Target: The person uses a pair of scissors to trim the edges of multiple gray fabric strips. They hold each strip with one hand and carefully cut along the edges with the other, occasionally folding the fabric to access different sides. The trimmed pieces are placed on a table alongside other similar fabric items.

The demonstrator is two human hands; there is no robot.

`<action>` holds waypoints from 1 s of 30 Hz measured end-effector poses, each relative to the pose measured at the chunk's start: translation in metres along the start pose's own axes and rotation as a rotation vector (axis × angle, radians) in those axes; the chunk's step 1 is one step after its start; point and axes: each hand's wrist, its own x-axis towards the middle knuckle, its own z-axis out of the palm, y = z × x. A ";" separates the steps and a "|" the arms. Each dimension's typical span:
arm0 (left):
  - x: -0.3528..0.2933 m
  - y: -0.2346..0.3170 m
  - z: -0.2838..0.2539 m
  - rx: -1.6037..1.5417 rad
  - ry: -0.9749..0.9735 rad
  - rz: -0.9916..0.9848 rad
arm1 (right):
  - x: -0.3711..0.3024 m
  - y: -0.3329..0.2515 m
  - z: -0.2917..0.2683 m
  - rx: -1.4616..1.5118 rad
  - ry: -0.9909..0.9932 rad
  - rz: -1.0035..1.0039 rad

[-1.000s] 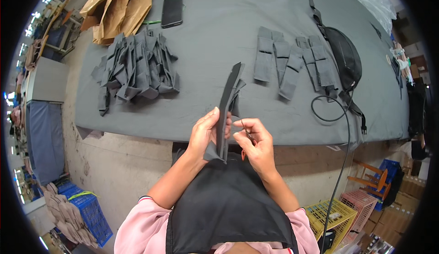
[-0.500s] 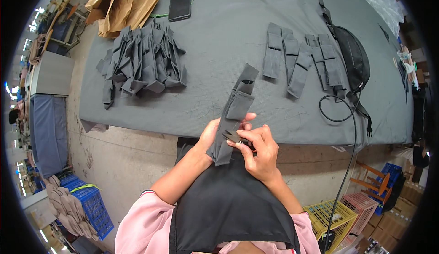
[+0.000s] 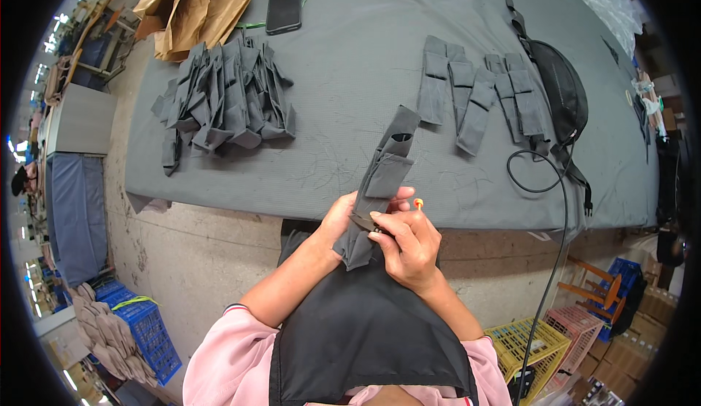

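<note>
A long dark grey fabric strip with sewn pockets [image 3: 387, 177] slants upward in front of me, one pocket mouth gaping near its top. My left hand [image 3: 337, 222] is closed around its lower half, with fingertips showing on the right edge. In my right hand [image 3: 410, 251] are small dark thread snips [image 3: 363, 223], pinched between thumb and fingers. Their blades lie against the strip's lower part, and an orange-red tip sticks up behind the knuckles. Whether the blades are cutting a thread is too small to tell.
On the grey-covered table [image 3: 307, 165] lie a heap of grey strips [image 3: 226, 99], several more strips [image 3: 475, 103], a black waist bag [image 3: 561, 88] with a cable, a phone [image 3: 284, 8] and a brown paper bag [image 3: 197, 12]. Crates [image 3: 529, 344] stand on the floor at right.
The strip has shifted slightly right and down. My right hand has turned and come closer to the left, so the orange-red tip of the snips now shows.
</note>
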 end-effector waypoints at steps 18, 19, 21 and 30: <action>0.000 -0.001 -0.001 -0.016 0.011 -0.021 | -0.002 0.001 -0.002 -0.069 -0.031 -0.048; 0.000 -0.001 -0.001 -0.024 0.014 -0.031 | -0.002 0.001 -0.003 -0.079 -0.039 -0.053; 0.000 -0.002 -0.003 -0.039 0.021 -0.049 | -0.002 0.001 -0.003 -0.098 -0.044 -0.067; -0.003 -0.002 0.012 0.103 0.201 0.026 | 0.003 -0.002 -0.008 0.094 0.014 0.117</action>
